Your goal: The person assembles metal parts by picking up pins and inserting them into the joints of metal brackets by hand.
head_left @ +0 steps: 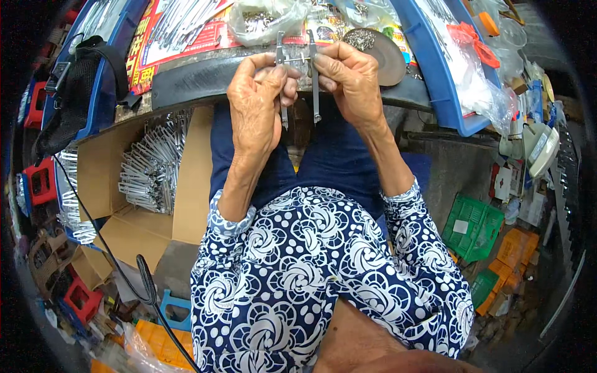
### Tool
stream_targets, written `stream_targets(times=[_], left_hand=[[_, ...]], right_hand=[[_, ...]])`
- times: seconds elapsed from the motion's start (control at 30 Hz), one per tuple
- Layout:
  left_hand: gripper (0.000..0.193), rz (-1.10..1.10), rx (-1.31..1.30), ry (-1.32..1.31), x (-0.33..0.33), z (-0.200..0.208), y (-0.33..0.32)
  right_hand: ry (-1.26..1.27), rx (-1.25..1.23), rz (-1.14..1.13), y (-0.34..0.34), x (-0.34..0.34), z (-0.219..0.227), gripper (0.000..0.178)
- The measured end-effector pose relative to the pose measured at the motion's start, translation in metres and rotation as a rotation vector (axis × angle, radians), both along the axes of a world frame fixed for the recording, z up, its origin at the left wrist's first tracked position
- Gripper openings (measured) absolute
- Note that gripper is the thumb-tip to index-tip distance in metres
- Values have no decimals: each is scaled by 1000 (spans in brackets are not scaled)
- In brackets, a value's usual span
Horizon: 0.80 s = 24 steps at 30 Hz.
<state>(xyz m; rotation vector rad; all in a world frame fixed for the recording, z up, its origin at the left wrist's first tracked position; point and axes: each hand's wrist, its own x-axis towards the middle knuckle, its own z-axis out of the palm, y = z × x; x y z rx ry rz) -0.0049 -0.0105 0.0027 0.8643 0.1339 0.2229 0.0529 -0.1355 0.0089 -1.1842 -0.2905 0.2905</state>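
Note:
Both my hands are raised over the front edge of the worktable (199,81). My left hand (256,102) pinches a slim grey metal strip (280,42) that stands nearly upright in the view. Between thumb and fingers, my right hand (353,81) grips a second slim metal strip (315,99), whose lower end hangs past the table edge. A small metal pin (303,58) spans the gap between the two strips; which hand bears it I cannot tell. Just right of my right hand lies a round brownish dish (388,62) with a heap of small metal parts (367,41).
Plastic bags of small parts (264,25) lie beyond my hands. Blue trays (444,93) flank the table, and metal strips (186,22) cover printed paper on the left. Below left stands a cardboard box (193,174) full of metal strips. A green crate (472,227) is at lower right.

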Motion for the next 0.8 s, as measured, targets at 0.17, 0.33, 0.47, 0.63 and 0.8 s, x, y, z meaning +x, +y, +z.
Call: stream_targets(times=[0.17, 0.33, 0.47, 0.63, 0.8], left_hand=[[15, 106, 54, 73, 2, -1, -2], [11, 176, 310, 115, -1, 3, 2], [10, 190, 430, 144, -3, 6, 4], [9, 178, 455, 114, -3, 7, 6], [7, 125, 432, 145, -3, 14, 6]], right_hand=[[-10, -21, -26, 0, -3, 1, 10], [-17, -14, -16, 0, -4, 3, 10], [-23, -16, -13, 2, -5, 4, 9], [-29, -16, -13, 3, -5, 4, 9], [-37, -8, -10, 3, -5, 6, 9]])
